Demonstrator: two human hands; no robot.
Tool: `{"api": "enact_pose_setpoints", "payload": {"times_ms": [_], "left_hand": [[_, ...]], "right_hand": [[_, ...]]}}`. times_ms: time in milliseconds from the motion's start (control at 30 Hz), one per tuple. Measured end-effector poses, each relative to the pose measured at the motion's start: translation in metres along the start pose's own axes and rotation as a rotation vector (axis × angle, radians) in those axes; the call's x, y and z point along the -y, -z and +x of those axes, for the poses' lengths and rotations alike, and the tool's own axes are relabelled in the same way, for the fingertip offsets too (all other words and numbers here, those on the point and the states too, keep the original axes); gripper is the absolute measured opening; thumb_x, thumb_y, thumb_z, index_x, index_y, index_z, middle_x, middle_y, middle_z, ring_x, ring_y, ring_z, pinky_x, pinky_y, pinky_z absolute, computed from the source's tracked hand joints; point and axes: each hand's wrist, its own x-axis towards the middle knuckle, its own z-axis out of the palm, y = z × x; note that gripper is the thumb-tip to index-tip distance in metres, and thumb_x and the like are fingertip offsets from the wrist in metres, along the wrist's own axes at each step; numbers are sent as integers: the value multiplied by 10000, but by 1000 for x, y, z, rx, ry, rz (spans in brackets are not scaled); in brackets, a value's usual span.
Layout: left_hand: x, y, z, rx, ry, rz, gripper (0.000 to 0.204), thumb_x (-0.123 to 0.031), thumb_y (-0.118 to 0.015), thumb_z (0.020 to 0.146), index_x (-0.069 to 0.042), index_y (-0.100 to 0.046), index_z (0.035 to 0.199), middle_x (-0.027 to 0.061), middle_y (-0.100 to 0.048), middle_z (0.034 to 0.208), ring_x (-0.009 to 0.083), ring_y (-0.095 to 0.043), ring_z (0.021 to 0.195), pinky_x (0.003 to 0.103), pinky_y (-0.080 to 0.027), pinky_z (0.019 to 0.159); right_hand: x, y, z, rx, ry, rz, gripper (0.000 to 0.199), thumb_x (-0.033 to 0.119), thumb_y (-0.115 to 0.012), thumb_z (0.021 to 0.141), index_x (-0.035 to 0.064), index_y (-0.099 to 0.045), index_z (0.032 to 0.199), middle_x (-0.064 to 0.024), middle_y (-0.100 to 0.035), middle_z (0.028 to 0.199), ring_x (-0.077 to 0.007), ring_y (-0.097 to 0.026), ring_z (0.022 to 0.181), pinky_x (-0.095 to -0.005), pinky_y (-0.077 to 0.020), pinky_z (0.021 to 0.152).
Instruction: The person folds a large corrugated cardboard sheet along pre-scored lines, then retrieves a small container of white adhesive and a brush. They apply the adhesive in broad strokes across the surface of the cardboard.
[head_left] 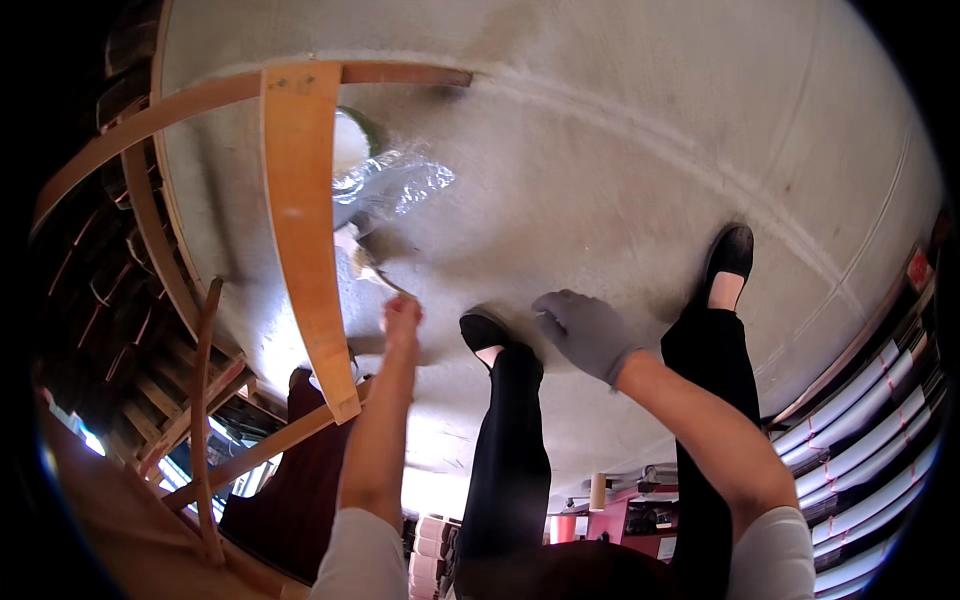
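Our left hand grips brush, right hand half-curled, seemingly empty; overrunning right edge of board could snag plastic film.

This looks like a workshop or storeroom: bare grey concrete floor surrounds a long, flat orange-brown wooden board; dark, layered stacks stand left of it, long white strips far right.
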Motion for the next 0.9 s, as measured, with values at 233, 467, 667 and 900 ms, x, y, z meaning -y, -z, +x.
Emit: {"api": "enact_pose_setpoints", "payload": {"times_ms": [233, 467, 667, 900], "left_hand": [[-49, -83, -196, 471, -71, -191, 350, -103, -654, 866, -63, -532, 1192, 27, -627, 983, 141, -620, 915, 307, -516, 814], [-73, -72, -141, 212, 220, -284, 286, -364, -586, 972, -97, -583, 1075, 9, -630, 925, 116, -583, 839, 272, -439, 740], [-102, -76, -95, 449, 252, -354, 254, -383, -617, 963, -134, -615, 1011, -35, -640, 881, 94, -572, 814, 276, -426, 700], [-86, -83, -95, 457, 276, -578, 27, -92, -611, 954, -92, -600, 930, -1, -606, 803, 92, -560, 700, 240, -475, 632]], "right_hand": [[26, -35, 18, 60, -97, 207, 336, 398, -573, 931, 70, -624, 982, -201, -676, 978, -389, -647, 912, -471, -493, 787], [-10, 0, 0, -5, -319, 377, 235, 259, -540, 986, 33, -599, 961, -162, -663, 747, -319, -662, 688, -403, -507, 654], [-4, 10, -7, 30, -198, 177, 299, 336, -587, 969, 40, -631, 988, -167, -667, 749, -332, -656, 694, -402, -507, 658], [27, 28, -22, 108, -189, 105, 340, 375, -638, 932, 36, -653, 942, -178, -669, 757, -359, -651, 707, -424, -503, 684]]}}
